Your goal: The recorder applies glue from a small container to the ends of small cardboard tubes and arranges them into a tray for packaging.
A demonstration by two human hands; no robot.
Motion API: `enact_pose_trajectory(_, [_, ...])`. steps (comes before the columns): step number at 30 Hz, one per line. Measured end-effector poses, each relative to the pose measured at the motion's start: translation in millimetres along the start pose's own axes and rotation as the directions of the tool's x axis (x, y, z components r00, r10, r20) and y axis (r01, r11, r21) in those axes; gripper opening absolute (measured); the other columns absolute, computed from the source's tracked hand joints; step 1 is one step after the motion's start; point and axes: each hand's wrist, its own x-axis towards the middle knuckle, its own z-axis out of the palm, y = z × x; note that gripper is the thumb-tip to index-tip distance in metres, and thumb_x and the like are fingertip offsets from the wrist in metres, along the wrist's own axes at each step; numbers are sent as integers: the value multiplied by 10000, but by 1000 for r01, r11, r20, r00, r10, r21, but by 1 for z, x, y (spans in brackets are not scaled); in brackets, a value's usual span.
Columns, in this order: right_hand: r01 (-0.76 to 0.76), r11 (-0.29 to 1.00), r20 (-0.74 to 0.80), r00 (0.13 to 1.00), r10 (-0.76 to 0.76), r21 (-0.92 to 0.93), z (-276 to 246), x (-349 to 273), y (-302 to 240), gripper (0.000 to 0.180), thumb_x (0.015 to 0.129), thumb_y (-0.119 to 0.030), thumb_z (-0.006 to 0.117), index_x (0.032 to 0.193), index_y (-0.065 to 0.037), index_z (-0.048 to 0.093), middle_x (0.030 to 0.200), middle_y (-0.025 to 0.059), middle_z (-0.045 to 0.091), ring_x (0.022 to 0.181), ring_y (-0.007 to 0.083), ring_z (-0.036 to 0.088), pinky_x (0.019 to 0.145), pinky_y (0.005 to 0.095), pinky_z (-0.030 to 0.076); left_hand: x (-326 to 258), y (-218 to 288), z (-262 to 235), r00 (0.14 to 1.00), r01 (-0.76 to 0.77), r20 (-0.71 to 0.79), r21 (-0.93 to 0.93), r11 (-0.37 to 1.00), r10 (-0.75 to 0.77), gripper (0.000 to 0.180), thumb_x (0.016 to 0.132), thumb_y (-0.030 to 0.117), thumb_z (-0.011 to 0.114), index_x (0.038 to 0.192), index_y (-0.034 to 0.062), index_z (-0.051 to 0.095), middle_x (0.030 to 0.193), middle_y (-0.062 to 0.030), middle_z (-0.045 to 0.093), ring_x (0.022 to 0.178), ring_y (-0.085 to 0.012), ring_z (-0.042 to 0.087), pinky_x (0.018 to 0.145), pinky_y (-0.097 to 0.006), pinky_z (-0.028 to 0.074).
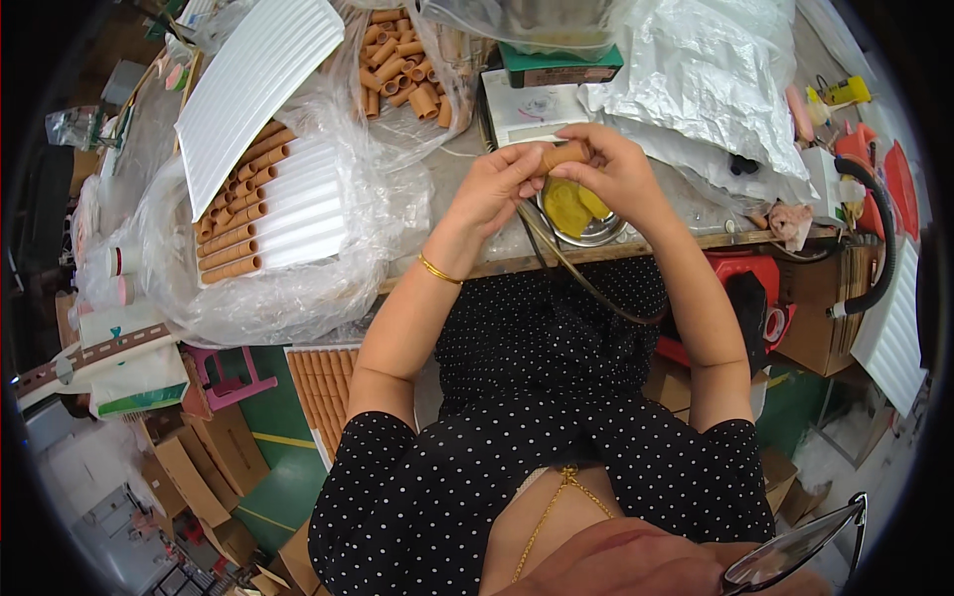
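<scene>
Both hands, the left hand (497, 184) and right hand (618, 171), are clamped on one small brown tube (564, 155) right above the metal dish (596, 234) of yellow paste, with many filled tray rows (235, 238) far left, loose tubes (402, 65) waiting.

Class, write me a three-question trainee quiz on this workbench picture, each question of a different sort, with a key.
1. True or false: both the left hand and the right hand grip the short brown cardboard tube.
2. Multiple choice: what lies directly below the hands? A) a blue plastic bucket; B) a round metal dish holding something yellow; C) a wooden box.
3. Fill in: the white corrugated tray with a row of brown tubes sits inside a clear plastic ____.

Key
1. True: fingers of both hands meet on the tube.
2. B.
3. Bag, lying on the worktable to the person's left.
</scene>
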Motion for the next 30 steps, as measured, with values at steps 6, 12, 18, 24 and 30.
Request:
enact_pose_trajectory(6, [-187,975,-172,971,165,-123,11,19,20,248,740,-213,727,916,-58,646,855,59,610,718,157,596,639,277,482,13,-19,4,993,-62,-110,-129,990,48,337,924,252,536,1124,-18,512,919,-63,608,745,-109,546,645,-211,443])
enact_pose_trajectory(12, [-116,870,-245,969,-6,-480,8,60,50,260,738,-319,684,878,-101,659,882,88,629,766,255,610,678,367,484,-4,-10,14,934,-200,-293,40,979,203,300,935,206,510,1119,-30,493,931,-100,620,767,-119,568,653,-222,438])
enact_pose_trajectory(18, [-193,844,-261,963,66,-500,6,63,54,332,713,-369,706,836,-65,656,831,115,629,765,277,606,683,371,481,-10,-12,11,923,-190,-284,245,951,258,291,894,140,563,1123,-28,497,934,-89,620,771,-115,566,677,-215,439])
enact_pose_trajectory(24, [-165,974,123,975,185,-158,4,42,5,258,730,-240,725,778,-9,621,764,48,593,674,129,535,625,286,452,-7,-2,15,855,-360,-200,435,825,478,361,871,180,617,1139,-25,489,903,-73,617,782,-112,565,722,-225,463])
enact_pose_trajectory(30, [-281,929,455,878,148,241,7,-10,-14,283,760,-104,686,1019,-44,589,826,27,605,711,125,563,669,271,459,-15,-1,-18,776,368,417,308,877,-472,236,835,230,659,940,35,578,683,-6,565,560,-45,497,476,-188,387])
